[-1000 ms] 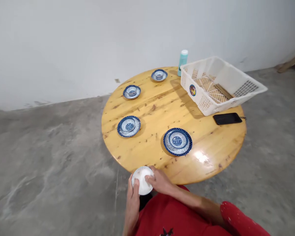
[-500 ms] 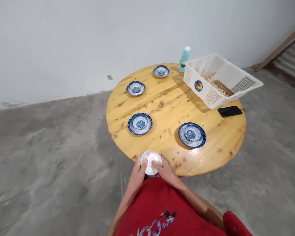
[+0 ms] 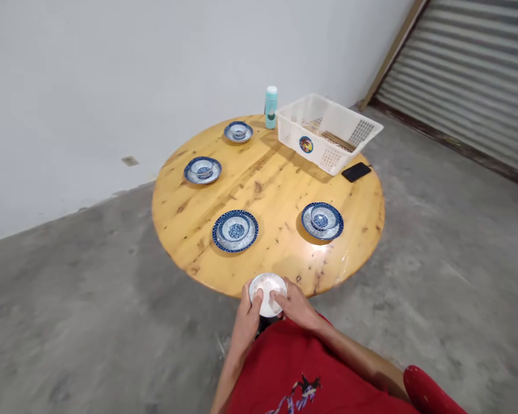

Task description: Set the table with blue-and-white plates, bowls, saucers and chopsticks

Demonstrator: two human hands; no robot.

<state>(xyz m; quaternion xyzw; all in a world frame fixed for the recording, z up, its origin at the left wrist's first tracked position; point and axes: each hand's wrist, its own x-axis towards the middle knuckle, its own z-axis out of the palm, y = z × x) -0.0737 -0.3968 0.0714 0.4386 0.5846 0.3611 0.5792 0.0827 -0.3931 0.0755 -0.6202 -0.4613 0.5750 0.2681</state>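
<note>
Both hands grip a small round white bowl (image 3: 267, 306) at the near edge of the table. My left hand (image 3: 249, 310) is wrapped around its left side, thumb over the rim. From the right, my right hand (image 3: 297, 305) holds it the same way, its thumb reaching inside. What lies under the bowl is hidden. Just beyond it is a blue-rimmed plate (image 3: 235, 246) with a patterned bowl (image 3: 235, 228) on top. To the right sits a second plate (image 3: 322, 234), also carrying a bowl (image 3: 323, 219).
Two more plates with bowls stand on the round wooden table (image 3: 276, 195): one plate (image 3: 189, 175) at left, another plate (image 3: 238, 140) farther back. A turquoise bottle (image 3: 271, 109), a white plastic basket (image 3: 293, 135) holding wooden sticks (image 3: 339, 141), and a black phone (image 3: 356, 172) are behind.
The view has turned right, so the table and its dishes appear farther left and more of the corrugated shutter shows. Both hands still hold the white bowl, with little change in grip.
</note>
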